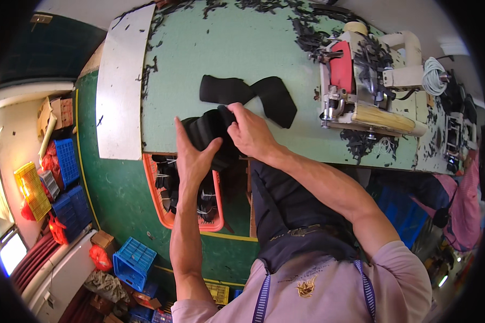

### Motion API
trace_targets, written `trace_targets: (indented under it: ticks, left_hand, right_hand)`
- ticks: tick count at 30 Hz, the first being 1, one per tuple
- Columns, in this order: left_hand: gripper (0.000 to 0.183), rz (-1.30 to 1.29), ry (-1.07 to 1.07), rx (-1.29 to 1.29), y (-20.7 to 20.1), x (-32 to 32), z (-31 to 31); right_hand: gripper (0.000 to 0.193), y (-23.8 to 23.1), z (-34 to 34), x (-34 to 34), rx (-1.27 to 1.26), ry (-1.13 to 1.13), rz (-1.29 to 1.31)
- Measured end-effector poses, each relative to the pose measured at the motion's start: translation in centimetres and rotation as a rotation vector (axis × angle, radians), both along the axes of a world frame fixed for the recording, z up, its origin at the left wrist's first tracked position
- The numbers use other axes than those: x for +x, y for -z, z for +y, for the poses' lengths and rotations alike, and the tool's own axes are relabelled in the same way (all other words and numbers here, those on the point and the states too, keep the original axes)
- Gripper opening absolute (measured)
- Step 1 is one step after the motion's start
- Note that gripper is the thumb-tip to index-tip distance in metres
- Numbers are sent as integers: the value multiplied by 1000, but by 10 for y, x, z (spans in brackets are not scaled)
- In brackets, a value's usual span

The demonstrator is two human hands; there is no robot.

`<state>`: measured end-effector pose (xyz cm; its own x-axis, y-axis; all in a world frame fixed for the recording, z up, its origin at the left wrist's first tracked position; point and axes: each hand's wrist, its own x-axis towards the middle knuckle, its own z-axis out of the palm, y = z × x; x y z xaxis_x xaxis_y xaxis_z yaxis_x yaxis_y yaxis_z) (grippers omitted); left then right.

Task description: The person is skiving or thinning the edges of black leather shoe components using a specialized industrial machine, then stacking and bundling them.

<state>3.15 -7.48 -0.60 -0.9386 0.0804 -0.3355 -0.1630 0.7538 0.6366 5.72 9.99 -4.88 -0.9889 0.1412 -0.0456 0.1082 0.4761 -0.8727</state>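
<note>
Near the front edge of the pale green table point(188, 43), my left hand point(195, 157) grips a bundle of black fabric pieces point(206, 129), thumb and fingers spread around its side. My right hand point(248, 129) has its fingers curled on the bundle's upper right edge, pinching black material. Just beyond the hands, two flat black pieces lie on the tabletop: a curved one point(223, 89) on the left and an angular one point(277, 102) on the right, touching or overlapping where they meet. How many layers the bundle has is hard to make out.
A machine point(342, 67) with a red panel stands on the table's right, black scraps point(307, 37) strewn around it. Below the table's front edge sits an orange basket point(219, 207) holding black bundles. Blue crates point(134, 261) and a yellow crate point(32, 188) stand at left.
</note>
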Motion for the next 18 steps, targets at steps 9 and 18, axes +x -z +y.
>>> trace_targets:
  ticks: [9, 18]
  left_hand:
    - [122, -35, -60, -145, -14, 7, 28]
    - [116, -103, 13, 59, 7, 6, 0]
  right_hand:
    - [47, -23, 53, 0, 406, 119, 160]
    - [54, 4, 19, -11, -442, -77, -487]
